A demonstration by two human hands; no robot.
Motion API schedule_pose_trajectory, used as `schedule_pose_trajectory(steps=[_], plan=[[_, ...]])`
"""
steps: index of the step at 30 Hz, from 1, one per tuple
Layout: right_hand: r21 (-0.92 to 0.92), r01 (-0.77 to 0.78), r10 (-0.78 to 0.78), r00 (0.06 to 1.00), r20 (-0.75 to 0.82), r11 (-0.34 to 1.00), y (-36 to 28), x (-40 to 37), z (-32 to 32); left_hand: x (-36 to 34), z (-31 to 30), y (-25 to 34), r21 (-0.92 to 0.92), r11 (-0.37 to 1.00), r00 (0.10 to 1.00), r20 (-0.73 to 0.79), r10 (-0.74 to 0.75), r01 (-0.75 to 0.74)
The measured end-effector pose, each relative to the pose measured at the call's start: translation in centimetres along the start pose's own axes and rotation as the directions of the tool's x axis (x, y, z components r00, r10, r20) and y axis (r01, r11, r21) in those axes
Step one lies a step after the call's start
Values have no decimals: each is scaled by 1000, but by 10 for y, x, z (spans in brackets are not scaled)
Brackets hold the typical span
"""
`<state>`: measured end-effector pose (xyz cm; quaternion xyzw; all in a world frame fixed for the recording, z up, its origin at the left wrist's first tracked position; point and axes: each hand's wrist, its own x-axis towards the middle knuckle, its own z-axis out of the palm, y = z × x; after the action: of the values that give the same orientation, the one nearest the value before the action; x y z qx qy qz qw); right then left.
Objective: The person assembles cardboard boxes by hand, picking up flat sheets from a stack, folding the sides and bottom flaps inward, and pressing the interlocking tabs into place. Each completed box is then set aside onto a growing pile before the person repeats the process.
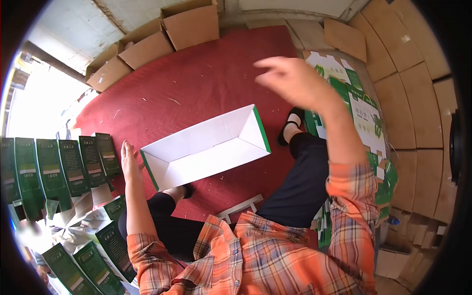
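Observation:
An open, long box [206,157], white inside with green outer ends, sits in front of me between my feet. Its open side faces up toward me. My left hand [129,162] is beside the box's left end, fingers stretched out and holding nothing. A small gap seems to separate it from the box. My right hand [290,81], smeared by motion, is raised beyond the box's right end. Its fingers look apart, with nothing visible in them. Flat green-and-white printed cartons [366,118] lie in a pile to the right of my right forearm.
Several folded green boxes [49,167] stand in rows on the left. Brown cardboard boxes [191,27] line the far edge of the red floor covering [196,83]. Stacked brown cartons [418,93] form a wall on the right. A white frame-like piece [241,209] lies between my legs.

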<state>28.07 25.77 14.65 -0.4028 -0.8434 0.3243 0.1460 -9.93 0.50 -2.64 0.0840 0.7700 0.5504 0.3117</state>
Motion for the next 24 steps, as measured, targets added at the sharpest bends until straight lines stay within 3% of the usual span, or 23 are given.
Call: schedule_pose_trajectory(steps=[1,2,4,6,8,10,12,14,15,16,18,19,20,22,23,24], plan=[[19,-187,188,981,-49,982,42,5,-8,8,-5,-2,-3,1000,1000,-12,1,-1],[174,-400,421,901,-107,900,71,5,-16,15,-9,-5,-32,998,999,5,-50,50],[338,-564,645,734,-212,753,148,0,-13,29,-7,-11,-67,993,995,21,-100,101],[237,-684,710,703,-39,690,182,-4,9,42,-8,-22,-24,975,975,-9,-222,222],[293,-725,707,683,186,623,178,-4,45,60,-13,-47,20,955,956,6,-294,294],[399,-749,700,651,292,530,174,1,89,66,-13,-66,-55,931,929,105,-355,362],[381,-775,710,623,328,504,157,5,126,74,-8,-87,-59,890,873,230,-429,453],[379,-716,523,691,499,586,160,13,157,31,8,-54,113,943,873,358,-331,312],[389,-714,550,698,459,582,164,14,176,50,7,-76,14,904,826,401,-396,427],[395,-693,547,720,427,603,158,15,176,46,13,-62,13,909,821,423,-383,418],[370,-716,543,693,474,592,135,6,152,17,9,-36,-184,766,683,610,-401,615],[390,-712,530,698,481,584,132,9,143,9,11,-21,-226,753,671,651,-355,618],[394,-702,525,709,472,594,129,9,134,6,9,-20,-233,758,675,654,-341,608],[591,-558,354,829,433,583,121,6,112,-1,5,-11,-290,862,824,522,-221,416],[617,-542,383,840,384,570,113,3,102,-6,5,-5,-312,897,807,586,-80,315],[616,-538,382,843,379,576,105,-4,92,-18,7,2,-318,895,806,587,-73,312]])
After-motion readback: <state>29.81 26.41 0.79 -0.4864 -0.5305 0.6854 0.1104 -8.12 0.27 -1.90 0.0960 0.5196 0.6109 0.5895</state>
